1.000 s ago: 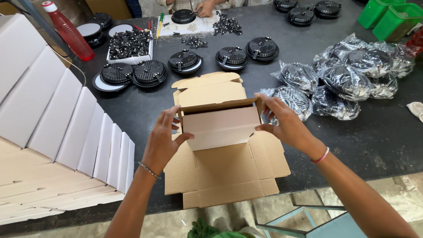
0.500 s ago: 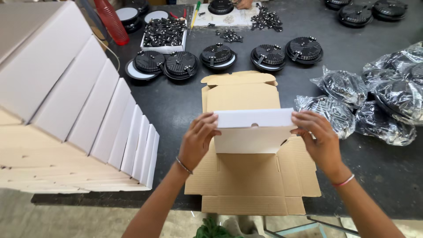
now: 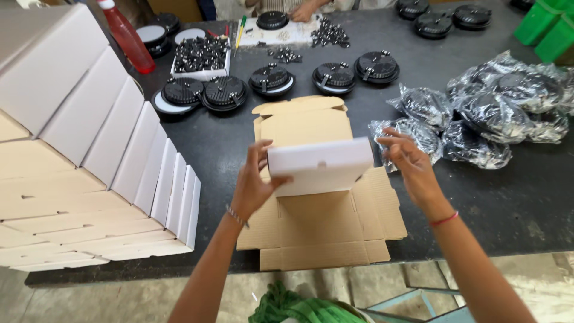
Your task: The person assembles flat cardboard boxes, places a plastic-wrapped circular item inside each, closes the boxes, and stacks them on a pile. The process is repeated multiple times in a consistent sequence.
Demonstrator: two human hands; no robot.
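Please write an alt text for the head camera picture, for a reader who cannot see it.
A person's left hand grips a small white folded box above flat brown cardboard sheets on a dark table, while the right hand hovers open beside it. Finished white boxes are stacked on the left; round black parts and bagged parts lie behind.

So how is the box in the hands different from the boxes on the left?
The white box is alone, gripped by the left hand, lying over flat brown cardboard. The stacked boxes stand on edge in a leaning row, with no hand on them. The right hand hovers beside the white box. Both are white cardboard.
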